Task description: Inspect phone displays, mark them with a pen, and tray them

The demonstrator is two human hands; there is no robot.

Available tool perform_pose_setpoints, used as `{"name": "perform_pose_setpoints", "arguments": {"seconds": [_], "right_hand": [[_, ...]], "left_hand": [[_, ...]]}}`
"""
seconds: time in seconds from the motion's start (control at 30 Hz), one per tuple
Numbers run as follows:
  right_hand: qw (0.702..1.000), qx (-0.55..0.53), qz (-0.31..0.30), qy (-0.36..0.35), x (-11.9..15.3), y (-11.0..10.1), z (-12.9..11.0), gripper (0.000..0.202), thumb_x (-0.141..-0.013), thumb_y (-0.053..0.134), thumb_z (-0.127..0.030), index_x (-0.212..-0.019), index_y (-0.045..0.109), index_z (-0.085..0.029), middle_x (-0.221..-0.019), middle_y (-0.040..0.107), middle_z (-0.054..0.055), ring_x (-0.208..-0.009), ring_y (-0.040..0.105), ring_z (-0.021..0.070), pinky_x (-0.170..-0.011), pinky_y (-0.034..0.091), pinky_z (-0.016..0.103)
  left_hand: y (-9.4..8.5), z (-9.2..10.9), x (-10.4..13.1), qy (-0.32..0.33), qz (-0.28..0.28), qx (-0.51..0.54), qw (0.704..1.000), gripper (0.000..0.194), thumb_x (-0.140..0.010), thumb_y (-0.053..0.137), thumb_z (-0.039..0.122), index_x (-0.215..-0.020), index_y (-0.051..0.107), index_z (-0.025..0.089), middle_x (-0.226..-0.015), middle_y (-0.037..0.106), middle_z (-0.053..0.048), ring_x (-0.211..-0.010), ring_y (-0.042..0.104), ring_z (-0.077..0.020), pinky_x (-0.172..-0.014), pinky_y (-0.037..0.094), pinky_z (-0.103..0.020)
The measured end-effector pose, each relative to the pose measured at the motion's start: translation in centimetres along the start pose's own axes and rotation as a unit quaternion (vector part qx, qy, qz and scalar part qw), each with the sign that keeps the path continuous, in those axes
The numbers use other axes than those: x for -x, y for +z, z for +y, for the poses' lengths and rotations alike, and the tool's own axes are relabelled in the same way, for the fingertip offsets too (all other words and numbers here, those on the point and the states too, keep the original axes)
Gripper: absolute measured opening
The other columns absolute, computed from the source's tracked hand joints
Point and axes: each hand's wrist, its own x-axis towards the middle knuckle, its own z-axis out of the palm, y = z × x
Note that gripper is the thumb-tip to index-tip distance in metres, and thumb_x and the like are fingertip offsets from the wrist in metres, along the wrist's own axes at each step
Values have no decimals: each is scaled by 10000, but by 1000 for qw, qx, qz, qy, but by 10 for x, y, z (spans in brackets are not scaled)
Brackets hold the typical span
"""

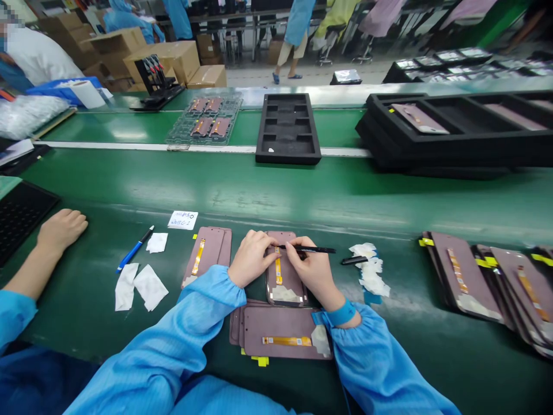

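Observation:
In front of me lies a mauve phone screen panel [287, 282] with an orange ribbon cable. My left hand [254, 257] grips its upper left side, fingers bent and closed. A black pen [317, 249] is pinched in my right hand [313, 271], its tip at the panel's upper part near the left fingertips. Exactly what the tip touches is hidden. Below lies a stack of similar panels [254, 325], turned sideways, with yellow tabs; another small stack [216, 248] is at left. To the right, a black pen cap [354, 260] lies by crumpled white tissue [374, 279].
A co-worker's hand [63, 230] rests at left, near a blue pen [135, 249], white wipes [150, 287] and a handwritten label [182, 219]. More panel stacks [470, 276] stand at right. Beyond are a black foam tray [288, 155], a clear tray [177, 134] and stacked foam trays [453, 144].

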Motion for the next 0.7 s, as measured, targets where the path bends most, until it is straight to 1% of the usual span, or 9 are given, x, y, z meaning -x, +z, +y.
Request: {"name": "perform_pose_setpoints", "arguments": {"seconds": [0.13, 0.33, 0.4, 0.47, 0.53, 0.57, 0.63, 0.7], "right_hand": [[1000, 12, -7, -7, 0, 0, 2, 136, -822, 618, -331, -733, 606, -229, -653, 604, -9, -583, 551, 154, -552, 422, 266], [1000, 18, -4, -2, 0, 0, 1, 155, -828, 618, -347, -736, 616, -222, -666, 613, -9, -595, 558, 149, -569, 432, 265], [1000, 11, 2, 4, 1, -1, 2, 155, -813, 637, -355, -736, 623, -221, -669, 617, -7, -603, 562, 154, -570, 437, 268], [1000, 1, 16, 16, 3, -2, 4, 164, -808, 646, -364, -736, 621, -219, -655, 611, -7, -589, 560, 154, -558, 438, 270], [999, -14, 37, 34, 5, -5, 7, 195, -824, 633, -386, -732, 603, -217, -624, 595, -11, -549, 551, 149, -530, 434, 269], [998, -24, 48, 43, 5, -7, 9, 216, -834, 622, -402, -729, 590, -217, -605, 586, -14, -527, 546, 146, -515, 433, 268], [995, -44, 68, 58, 6, -10, 12, 256, -845, 608, -439, -721, 566, -219, -579, 574, -19, -497, 540, 143, -495, 433, 267], [992, -60, 82, 68, 6, -11, 14, 276, -838, 617, -464, -721, 558, -221, -573, 569, -21, -491, 539, 142, -494, 437, 269]], "left_hand": [[0, -1, 0, -1, -1, 1, 1000, 168, -866, 626, 295, -995, 654, 191, -921, 613, -44, -932, 494, -220, -840, 431, -346], [4, -4, 1, -2, 0, 0, 1000, 187, -868, 625, 310, -1014, 654, 196, -954, 616, -50, -952, 497, -227, -851, 431, -351], [4, -2, 2, -3, -2, -1, 1000, 185, -867, 627, 318, -1007, 657, 201, -957, 621, -47, -957, 506, -227, -852, 434, -346], [1, 1, 2, -5, -2, -4, 1000, 191, -860, 638, 339, -997, 658, 207, -957, 631, -41, -960, 521, -221, -855, 439, -332], [-9, 0, 3, -19, 8, -10, 1000, 197, -863, 634, 359, -1001, 652, 219, -967, 643, -28, -967, 537, -204, -864, 441, -308], [-17, -3, 4, -35, 19, -15, 999, 199, -870, 624, 366, -1011, 644, 227, -967, 648, -22, -965, 545, -196, -864, 441, -298], [-37, -15, 8, -88, 50, -36, 994, 205, -884, 594, 393, -1006, 629, 232, -946, 653, -24, -936, 560, -197, -847, 442, -305], [-61, -33, 15, -164, 85, -73, 980, 255, -881, 568, 450, -948, 622, 210, -907, 642, -61, -912, 562, -237, -823, 437, -351]]}}
